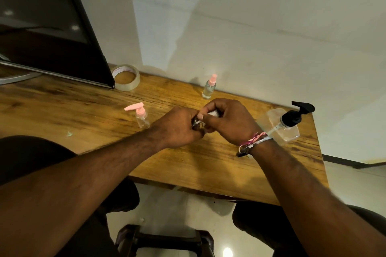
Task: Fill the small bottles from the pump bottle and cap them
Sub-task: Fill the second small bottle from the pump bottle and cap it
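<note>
Over the middle of the wooden table point(83, 110) my left hand point(177, 129) and my right hand point(227, 121) meet around a small bottle point(197, 125), mostly hidden by the fingers. My left hand grips its body; my right hand's fingers curl round a white cap point(213, 113) at its top. A clear pump bottle with a black pump head point(289, 123) stands to the right, beside my right wrist. A small clear bottle with a pink pump point(140, 117) stands to the left. A small spray bottle with a pink top point(209, 87) stands by the wall.
A roll of clear tape point(126, 77) lies at the back left, next to a dark monitor point(52, 27). The table's right edge runs just past the pump bottle. A stool point(165, 240) and the floor show below the front edge.
</note>
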